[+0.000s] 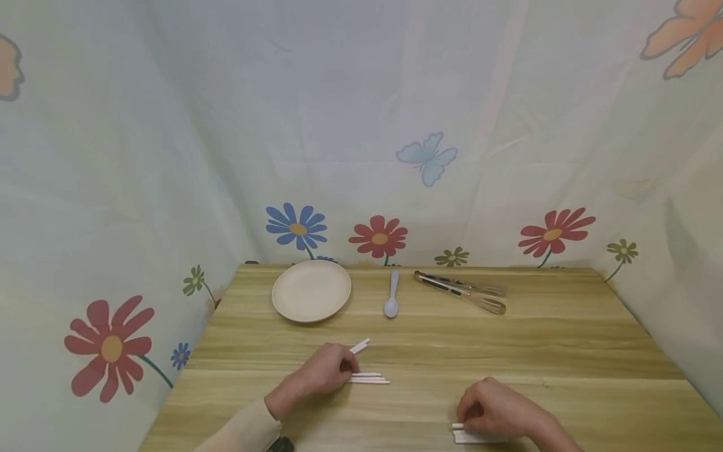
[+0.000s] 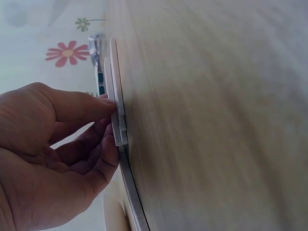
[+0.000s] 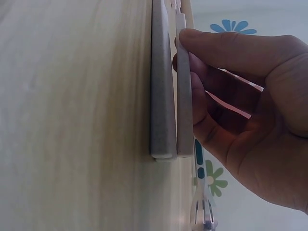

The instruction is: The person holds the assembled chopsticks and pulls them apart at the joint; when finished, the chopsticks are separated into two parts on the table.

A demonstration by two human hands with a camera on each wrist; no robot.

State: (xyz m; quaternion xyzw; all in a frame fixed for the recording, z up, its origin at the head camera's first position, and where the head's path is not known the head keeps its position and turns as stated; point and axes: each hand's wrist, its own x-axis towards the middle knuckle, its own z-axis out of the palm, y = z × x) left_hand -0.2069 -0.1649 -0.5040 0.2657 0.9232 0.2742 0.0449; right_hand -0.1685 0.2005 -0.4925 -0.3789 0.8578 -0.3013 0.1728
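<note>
My left hand is low over the table at centre left. Its fingertips pinch slim white sticks, which lie side by side and point right. Another white stick pair slants away beyond the fingers. In the left wrist view, thumb and fingers meet at the pale sticks; a further stick runs below them. At the front right, my right hand pinches a narrow pale bar between thumb and fingers. A wider white bar lies alongside it on the table, partly covered by the hand.
At the back stand a round cream plate, a pale lilac spoon and metal tongs lying spread. A flowered curtain encloses the wooden table behind and at both sides.
</note>
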